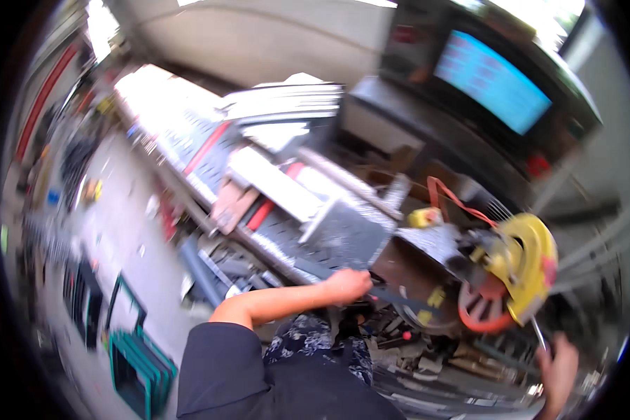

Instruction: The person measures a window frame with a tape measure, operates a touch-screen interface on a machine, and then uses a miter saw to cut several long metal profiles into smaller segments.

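My left hand (346, 285) is closed on a long dark metal bar (392, 295) that lies across the base of a cut-off saw. The saw has a yellow blade guard (528, 262) and an orange-red disc (484, 308) below it. My right hand (558, 369) is low at the right, wrapped around a thin metal lever (539, 334) that rises toward the yellow guard. The picture is blurred by motion, so finger details are unclear.
A long workbench (210, 150) with grey metal sheets, red bars and a wooden block runs from upper left to the saw. A blue lit screen (492, 80) hangs at upper right. Green frames (141, 364) stand on the floor at lower left, among scattered scrap.
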### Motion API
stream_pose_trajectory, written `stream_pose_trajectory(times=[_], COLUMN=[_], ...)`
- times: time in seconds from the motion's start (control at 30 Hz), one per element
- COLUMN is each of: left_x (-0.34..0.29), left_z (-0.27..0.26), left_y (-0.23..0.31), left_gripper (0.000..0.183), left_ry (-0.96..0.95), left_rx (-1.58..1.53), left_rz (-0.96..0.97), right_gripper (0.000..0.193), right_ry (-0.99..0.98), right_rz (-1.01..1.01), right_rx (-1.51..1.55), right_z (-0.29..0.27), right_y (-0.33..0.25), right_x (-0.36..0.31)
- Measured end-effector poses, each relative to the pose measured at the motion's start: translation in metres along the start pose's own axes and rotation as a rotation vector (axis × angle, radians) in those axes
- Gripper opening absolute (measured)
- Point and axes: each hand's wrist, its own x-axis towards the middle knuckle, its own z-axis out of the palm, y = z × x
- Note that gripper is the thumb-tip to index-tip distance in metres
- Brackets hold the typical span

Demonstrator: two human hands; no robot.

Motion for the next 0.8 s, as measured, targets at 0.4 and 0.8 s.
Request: stream_pose_trajectory(times=[0.4,0.8], left_x=[-0.298,-0.329], left_z=[0.018,0.197], left_y=[0.039,-0.104], left_gripper=[0.037,0.037], left_ry=[1.058,0.656], left_rx=[0.001,-0.081], left_rz=[-1.295,-2.373], right_gripper=[0.051,0.053], right_ry=[-0.088,-0.035], right_rz=[-0.018,0.037], right_rx=[-0.07,-0.09], right_z=[-0.02,-0.015], right_y=[-0.059,-0.061], right_x=[-0.008,-0.001])
